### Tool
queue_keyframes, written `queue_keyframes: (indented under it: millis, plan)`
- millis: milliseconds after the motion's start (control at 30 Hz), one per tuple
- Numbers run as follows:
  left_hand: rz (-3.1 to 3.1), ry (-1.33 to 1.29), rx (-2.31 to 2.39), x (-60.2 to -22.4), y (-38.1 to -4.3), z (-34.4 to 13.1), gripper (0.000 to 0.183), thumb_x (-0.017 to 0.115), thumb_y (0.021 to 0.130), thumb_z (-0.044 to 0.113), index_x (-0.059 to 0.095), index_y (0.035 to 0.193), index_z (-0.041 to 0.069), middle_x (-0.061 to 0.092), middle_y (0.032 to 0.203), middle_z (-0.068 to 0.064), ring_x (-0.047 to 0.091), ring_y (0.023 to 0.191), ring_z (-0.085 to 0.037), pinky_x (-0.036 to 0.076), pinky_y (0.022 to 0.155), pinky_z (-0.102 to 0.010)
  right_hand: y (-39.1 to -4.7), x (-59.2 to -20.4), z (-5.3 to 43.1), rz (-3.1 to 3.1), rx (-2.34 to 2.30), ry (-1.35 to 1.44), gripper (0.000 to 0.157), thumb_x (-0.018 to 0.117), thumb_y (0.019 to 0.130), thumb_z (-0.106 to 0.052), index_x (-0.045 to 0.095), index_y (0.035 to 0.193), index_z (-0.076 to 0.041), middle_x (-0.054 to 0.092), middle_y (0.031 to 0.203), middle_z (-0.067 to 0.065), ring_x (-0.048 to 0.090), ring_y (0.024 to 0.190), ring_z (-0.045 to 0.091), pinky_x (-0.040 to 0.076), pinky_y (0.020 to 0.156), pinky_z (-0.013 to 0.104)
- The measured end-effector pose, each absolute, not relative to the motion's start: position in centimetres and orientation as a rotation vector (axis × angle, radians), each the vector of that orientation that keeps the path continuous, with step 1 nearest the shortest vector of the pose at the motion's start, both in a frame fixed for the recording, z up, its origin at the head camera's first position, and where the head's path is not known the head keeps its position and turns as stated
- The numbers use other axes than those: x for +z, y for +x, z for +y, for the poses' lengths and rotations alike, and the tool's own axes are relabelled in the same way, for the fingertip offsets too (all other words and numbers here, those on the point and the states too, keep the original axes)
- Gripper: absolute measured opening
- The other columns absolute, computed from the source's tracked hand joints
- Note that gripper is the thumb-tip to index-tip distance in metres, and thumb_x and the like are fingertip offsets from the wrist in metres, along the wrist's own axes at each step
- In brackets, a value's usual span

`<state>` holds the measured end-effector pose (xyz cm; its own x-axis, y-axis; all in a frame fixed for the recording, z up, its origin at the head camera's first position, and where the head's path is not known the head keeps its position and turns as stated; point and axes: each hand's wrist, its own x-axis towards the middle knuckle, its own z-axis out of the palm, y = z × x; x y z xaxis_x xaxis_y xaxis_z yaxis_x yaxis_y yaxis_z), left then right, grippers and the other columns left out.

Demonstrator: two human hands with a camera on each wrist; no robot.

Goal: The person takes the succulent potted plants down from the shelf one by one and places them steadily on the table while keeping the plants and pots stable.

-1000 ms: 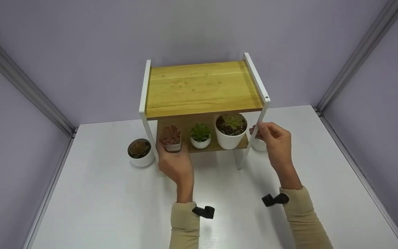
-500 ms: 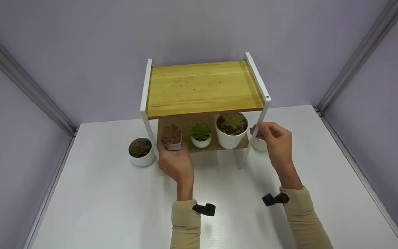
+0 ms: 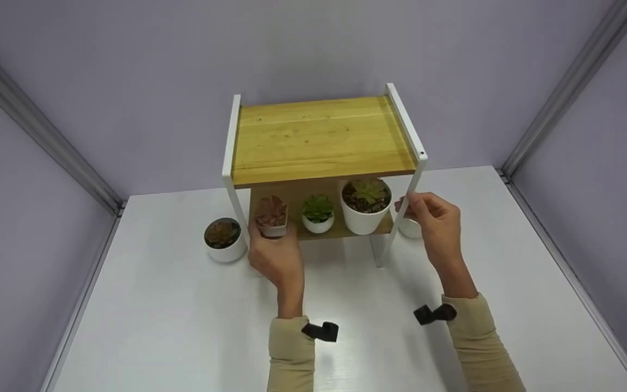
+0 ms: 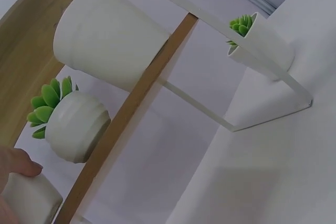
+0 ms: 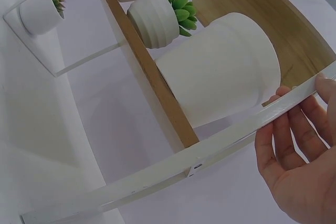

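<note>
My left hand [image 3: 278, 260] holds a small squarish white pot with a reddish succulent [image 3: 271, 212], at the left end of the lower shelf board. The left wrist view shows the thumb lying over that white pot [image 4: 32, 199]. On the other side, my right hand [image 3: 440, 226] grips the white right front post [image 5: 247, 124] of the shelf rack, thumb on one face and fingers behind. To the right of the held pot stand a small round pot with a green succulent [image 3: 318, 213] and a larger white pot with a succulent [image 3: 365, 212].
The wooden top board [image 3: 321, 139] of the rack overhangs the plants. A white pot with a brownish succulent [image 3: 225, 239] stands on the white table [image 3: 172, 316], left of the rack. Another white pot [image 3: 410, 228] is partly hidden behind the right hand. Pale walls enclose the table.
The pot with the reddish succulent has shifted very slightly back with the left hand round it. The right hand keeps its hold on the post.
</note>
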<state>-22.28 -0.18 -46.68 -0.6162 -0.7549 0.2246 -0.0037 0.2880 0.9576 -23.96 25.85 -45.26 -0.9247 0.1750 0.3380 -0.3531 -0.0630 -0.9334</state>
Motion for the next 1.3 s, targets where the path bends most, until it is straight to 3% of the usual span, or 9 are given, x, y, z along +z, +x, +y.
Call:
queue_keyframes:
  millis: [300, 733, 1000, 1167, 1300]
  plan:
    - [-1.859, 0.607, -1.357, -46.1, -21.6, 0.1, 0.055, 0.087, 0.083, 0.022, 0.069, 0.134, 0.011, 0.081, 0.104, -0.018, 0.077, 0.094, -0.039, 0.059, 0.082, -0.057, -23.9, -45.4, 25.9, -1.897, 1.999, 0.195, 0.028, 0.065, 0.105, -0.016, 0.073, 0.108, 0.011, 0.081, 0.091, 0.002, 0.078, 0.088, 0.016, 0.065, 0.087, 0.03]
    - [-1.794, 0.518, -1.476, -45.4, -19.8, -0.2, 0.058, 0.09, 0.078, 0.013, 0.07, 0.132, 0.008, 0.079, 0.115, -0.015, 0.074, 0.11, -0.029, 0.059, 0.092, -0.052, -23.9, -45.4, 25.8, -1.884, 2.026, 0.182, 0.029, 0.066, 0.105, -0.016, 0.073, 0.107, 0.011, 0.079, 0.094, 0.012, 0.078, 0.089, 0.021, 0.065, 0.089, 0.031]
    - [-1.787, 0.519, -1.526, -45.6, -18.5, -0.2, 0.058, 0.093, 0.076, 0.01, 0.07, 0.128, 0.002, 0.077, 0.118, -0.02, 0.072, 0.115, -0.033, 0.059, 0.096, -0.052, -23.9, -45.4, 25.7, -1.863, 2.034, 0.166, 0.029, 0.066, 0.105, -0.016, 0.073, 0.106, 0.012, 0.077, 0.096, 0.021, 0.077, 0.087, 0.019, 0.065, 0.087, 0.03]
    - [-1.781, 0.512, -1.597, -45.8, -17.9, -0.3, 0.061, 0.093, 0.076, 0.009, 0.069, 0.132, 0.003, 0.076, 0.122, -0.021, 0.072, 0.118, -0.034, 0.058, 0.099, -0.054, -24.0, -45.5, 25.7, -1.85, 2.042, 0.195, 0.032, 0.065, 0.105, -0.015, 0.071, 0.105, 0.016, 0.08, 0.091, 0.008, 0.078, 0.088, 0.018, 0.065, 0.087, 0.031]
    - [-1.787, 0.491, -1.619, -45.8, -17.5, -0.4, 0.062, 0.093, 0.076, 0.009, 0.069, 0.133, 0.004, 0.075, 0.125, -0.02, 0.071, 0.12, -0.035, 0.057, 0.101, -0.055, -24.0, -45.7, 25.7, -1.841, 2.043, 0.213, 0.03, 0.064, 0.105, -0.014, 0.071, 0.102, 0.015, 0.08, 0.09, 0.005, 0.078, 0.089, 0.017, 0.065, 0.087, 0.031]
